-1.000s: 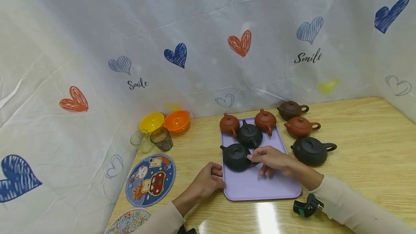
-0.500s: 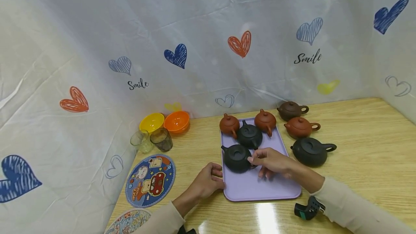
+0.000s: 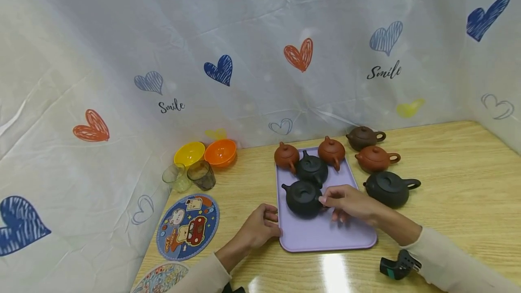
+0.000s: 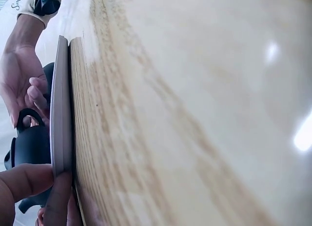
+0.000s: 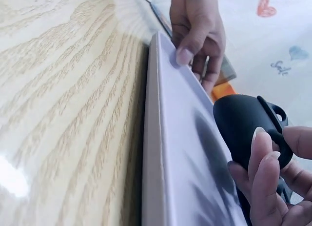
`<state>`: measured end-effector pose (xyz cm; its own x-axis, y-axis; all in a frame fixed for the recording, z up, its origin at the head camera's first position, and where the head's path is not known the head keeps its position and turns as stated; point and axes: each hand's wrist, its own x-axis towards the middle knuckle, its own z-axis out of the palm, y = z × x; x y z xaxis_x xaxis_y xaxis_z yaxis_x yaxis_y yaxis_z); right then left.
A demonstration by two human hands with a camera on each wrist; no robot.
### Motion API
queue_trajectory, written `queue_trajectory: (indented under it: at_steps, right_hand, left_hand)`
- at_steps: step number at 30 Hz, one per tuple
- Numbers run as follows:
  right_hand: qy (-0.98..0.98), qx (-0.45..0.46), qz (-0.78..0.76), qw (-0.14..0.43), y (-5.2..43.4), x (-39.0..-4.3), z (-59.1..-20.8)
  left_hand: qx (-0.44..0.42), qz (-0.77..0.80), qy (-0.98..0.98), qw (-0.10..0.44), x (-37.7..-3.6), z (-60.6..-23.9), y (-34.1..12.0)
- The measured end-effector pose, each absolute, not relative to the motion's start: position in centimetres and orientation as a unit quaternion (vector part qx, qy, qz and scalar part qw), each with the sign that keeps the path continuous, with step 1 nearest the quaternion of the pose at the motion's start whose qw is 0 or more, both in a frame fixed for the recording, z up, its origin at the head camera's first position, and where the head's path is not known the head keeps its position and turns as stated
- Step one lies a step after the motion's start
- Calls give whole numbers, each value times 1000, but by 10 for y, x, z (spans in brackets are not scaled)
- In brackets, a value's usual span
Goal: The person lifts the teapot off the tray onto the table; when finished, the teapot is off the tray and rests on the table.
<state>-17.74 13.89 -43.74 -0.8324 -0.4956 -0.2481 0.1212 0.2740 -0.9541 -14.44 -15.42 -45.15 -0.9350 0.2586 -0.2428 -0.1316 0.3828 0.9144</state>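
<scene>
My right hand [image 3: 346,202] pinches the handle [image 5: 280,143] of a black teapot [image 3: 303,199] over the lilac tray [image 3: 325,236]. The pot's spout points to the left and its lid is on. At the tray's left edge, my left hand [image 3: 260,227] grips the rim, thumb and fingers on either side of it in the left wrist view. Behind the pot, a second black teapot [image 3: 311,169] stands on the tray. Two reddish-brown teapots, a left one [image 3: 286,155] and a right one [image 3: 331,150], stand at the tray's far end.
Right of the tray stand a dark brown teapot [image 3: 364,137], a reddish-brown teapot [image 3: 373,159] and a black teapot [image 3: 386,190]. To the left are a yellow bowl [image 3: 190,153], an orange bowl [image 3: 220,153], a clear glass [image 3: 179,179], a smoky glass [image 3: 202,176] and a cartoon placemat [image 3: 188,227].
My right hand has shifted a little to the right with the black teapot, away from the tray's left rim. My left hand has kept its place on the tray.
</scene>
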Motion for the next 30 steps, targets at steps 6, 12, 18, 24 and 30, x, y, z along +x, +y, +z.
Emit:
queue_trajectory:
  at_steps: [6, 12, 18, 24, 30]
  right_hand:
    - [750, -127, -593, 263, 149, -174, -433]
    - [749, -147, -594, 254, 159, -168, -429]
    - [758, -153, -586, 242, 171, -159, -424]
    - [760, -162, -579, 245, 188, -150, -422]
    - [751, -189, -580, 252, 205, -144, -420]
  left_hand:
    - [31, 547, 818, 179, -143, -450, -153]
    - [25, 542, 821, 179, -144, -450, -152]
    - [27, 541, 822, 174, -142, -451, -151]
    - [31, 541, 822, 174, -142, -451, -152]
    - [33, 540, 823, 174, -143, -449, -152]
